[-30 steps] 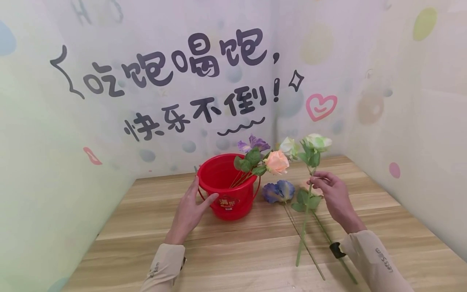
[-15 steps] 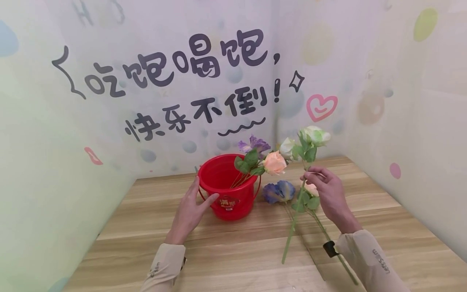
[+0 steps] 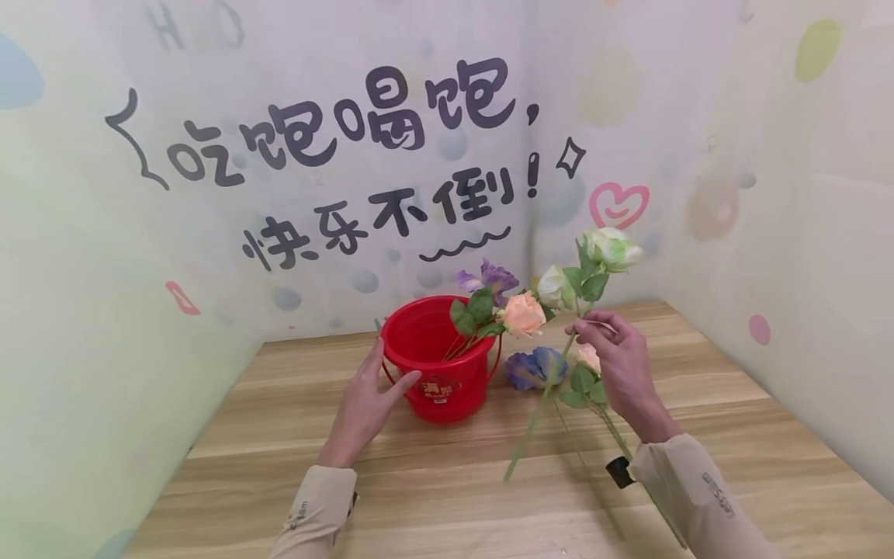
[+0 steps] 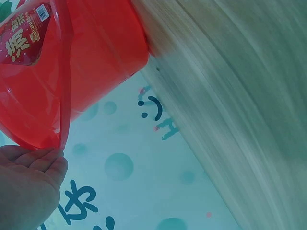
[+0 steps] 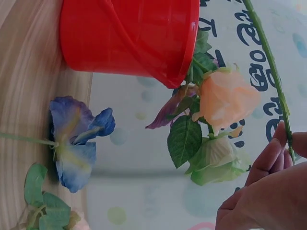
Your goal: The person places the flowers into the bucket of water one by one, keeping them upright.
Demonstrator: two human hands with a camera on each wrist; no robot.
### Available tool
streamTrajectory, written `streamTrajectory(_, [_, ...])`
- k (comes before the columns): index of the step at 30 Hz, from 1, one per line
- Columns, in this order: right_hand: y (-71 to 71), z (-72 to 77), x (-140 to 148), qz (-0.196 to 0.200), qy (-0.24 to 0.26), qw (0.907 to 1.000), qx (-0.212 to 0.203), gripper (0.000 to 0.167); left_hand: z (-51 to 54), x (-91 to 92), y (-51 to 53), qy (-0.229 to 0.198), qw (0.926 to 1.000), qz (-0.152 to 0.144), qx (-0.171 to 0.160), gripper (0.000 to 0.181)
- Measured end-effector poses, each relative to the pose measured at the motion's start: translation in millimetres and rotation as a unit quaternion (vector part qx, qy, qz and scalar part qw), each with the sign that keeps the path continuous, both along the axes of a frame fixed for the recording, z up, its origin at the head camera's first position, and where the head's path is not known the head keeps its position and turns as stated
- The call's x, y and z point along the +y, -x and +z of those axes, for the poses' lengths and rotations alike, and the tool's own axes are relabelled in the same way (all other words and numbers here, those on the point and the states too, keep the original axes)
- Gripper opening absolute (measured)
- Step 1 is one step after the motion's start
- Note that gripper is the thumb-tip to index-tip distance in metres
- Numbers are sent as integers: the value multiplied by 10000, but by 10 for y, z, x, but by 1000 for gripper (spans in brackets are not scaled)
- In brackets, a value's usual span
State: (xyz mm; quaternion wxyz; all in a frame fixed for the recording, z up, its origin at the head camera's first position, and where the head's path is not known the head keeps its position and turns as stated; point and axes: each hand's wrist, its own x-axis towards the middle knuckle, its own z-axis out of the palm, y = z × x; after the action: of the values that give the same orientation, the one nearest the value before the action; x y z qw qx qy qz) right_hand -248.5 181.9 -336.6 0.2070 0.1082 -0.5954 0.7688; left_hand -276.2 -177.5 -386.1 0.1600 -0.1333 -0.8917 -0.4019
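A red bucket (image 3: 457, 405) stands on the wooden table, with its handle hanging down. My left hand (image 3: 362, 405) holds the bucket's left side, the fingers at the rim and the thumb across the front. My right hand (image 3: 627, 371) pinches the green stem of an artificial white-green rose (image 3: 611, 250), raised above the table and tilted, its lower end pointing left toward me. In the bucket lean a peach rose (image 3: 522, 314), a purple flower (image 3: 489, 279) and another white-green rose (image 3: 556, 289), heads over the right rim. The held bloom lies outside the right wrist view.
On the table (image 3: 433, 497) right of the bucket lie a blue-purple flower (image 3: 525, 369) and a second peach rose (image 3: 587, 357), partly behind my right hand. Printed walls with lettering close in the back and both sides.
My right hand has moved left and slightly up with the white-green rose, whose stem end has swung left toward the bucket. The left hand and bucket stay put.
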Motion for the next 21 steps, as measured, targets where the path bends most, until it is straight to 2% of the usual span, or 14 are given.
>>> streamTrajectory(10, [48,82,-147,-262,564,9980,119,12,-2,3,6,52,10000,46,-40,101])
streamTrajectory(21, [91,142,-265,-611,766,9952,68,13,-7,9,9,-2,9999,95,-92,101])
